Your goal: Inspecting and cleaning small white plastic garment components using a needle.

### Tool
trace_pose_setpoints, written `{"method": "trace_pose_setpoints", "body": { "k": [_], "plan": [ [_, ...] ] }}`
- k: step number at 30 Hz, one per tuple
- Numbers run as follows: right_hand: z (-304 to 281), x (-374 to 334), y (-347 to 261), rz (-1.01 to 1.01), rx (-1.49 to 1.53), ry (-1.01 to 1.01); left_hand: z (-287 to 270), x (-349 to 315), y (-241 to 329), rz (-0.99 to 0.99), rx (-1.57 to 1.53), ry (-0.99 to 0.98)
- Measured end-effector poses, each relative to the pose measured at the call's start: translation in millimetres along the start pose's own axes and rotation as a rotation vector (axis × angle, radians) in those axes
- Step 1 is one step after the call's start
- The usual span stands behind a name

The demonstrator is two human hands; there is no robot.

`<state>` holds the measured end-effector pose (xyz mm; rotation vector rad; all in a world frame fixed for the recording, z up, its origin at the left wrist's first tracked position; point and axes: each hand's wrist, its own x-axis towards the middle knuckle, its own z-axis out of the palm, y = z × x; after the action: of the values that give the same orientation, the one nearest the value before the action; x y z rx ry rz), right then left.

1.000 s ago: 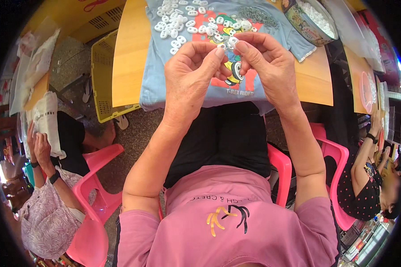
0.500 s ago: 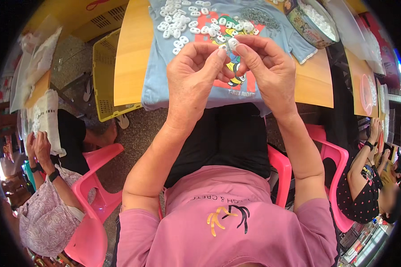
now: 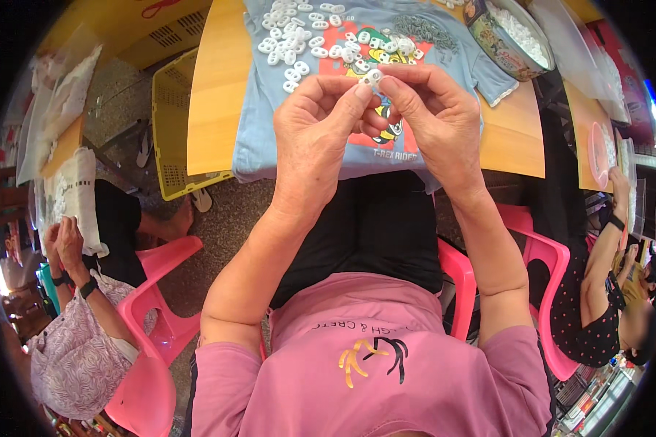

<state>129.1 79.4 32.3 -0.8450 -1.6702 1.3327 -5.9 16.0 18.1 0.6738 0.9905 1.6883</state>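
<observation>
At the upper centre of the frame, I'm seeing the right hand (image 3: 441, 116) bringing its white piece (image 3: 374, 75) leftward from where it was a moment ago, so both hands' pieces are now seeming to meet. Its grip is closing thumb to fingertips on that piece. The left hand (image 3: 310, 124) is pinching just as narrowly, holding a second white piece, mostly hidden. Beyond them, loose white pieces (image 3: 291, 74) are lying on a blue shirt (image 3: 259, 142) over the worktop (image 3: 211, 109).

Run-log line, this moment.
left hand, right hand: pinching at small white piece | loose white pieces: on blue shirt | tub: beyond right hand
</observation>
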Motion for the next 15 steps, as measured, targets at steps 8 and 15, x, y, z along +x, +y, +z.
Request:
{"method": "trace_pose_setpoints", "body": {
  "k": [8, 15],
  "plan": [
    [9.4, -0.8, 3.5, -0.016, 0.135, 0.030, 0.1, 1.7, 0.7, 0.011, -0.004, -0.027],
    [-7.8, 3.0, -4.3, 0.115, 0.407, -0.060, -4.5, 4.9, 0.3, 0.069, 0.129, -0.097]
  ]
}}
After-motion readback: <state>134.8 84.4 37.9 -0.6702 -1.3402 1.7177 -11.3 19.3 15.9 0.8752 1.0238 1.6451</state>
